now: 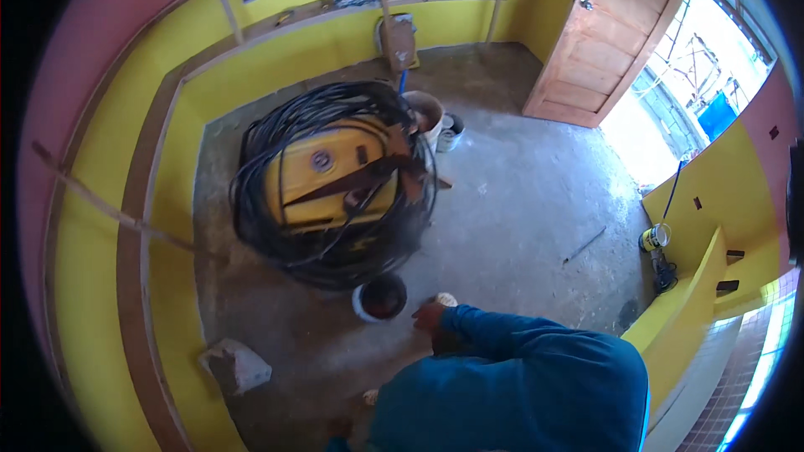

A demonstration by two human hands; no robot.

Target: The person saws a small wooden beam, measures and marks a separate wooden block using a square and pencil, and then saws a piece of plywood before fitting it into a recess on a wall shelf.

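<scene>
My right hand (pixel 429 316) hangs at the end of a teal sleeve, just right of a white bucket (pixel 358 305) with dark contents. Its fingers point toward the bucket, apart from it, and it seems to hold nothing. A pale shoe tip (pixel 446 299) shows beside this hand. My left hand (pixel 340 428) is a dark shape low in the picture, partly hidden by my torso; its fingers cannot be made out. Beyond the bucket sits a yellow machine (pixel 322 159), ringed by a large coil of black cable (pixel 251 167). Brown pieces, perhaps wood, lie across its top.
More buckets (pixel 425 107) stand behind the coil. A crumpled pale sack (pixel 243 366) lies at left. To the right are a thin rod (pixel 584 245), a small paint can (pixel 655 238) and a yellow panel (pixel 678 301). A wooden door (pixel 615 29) stands open. Wooden battens line the yellow walls.
</scene>
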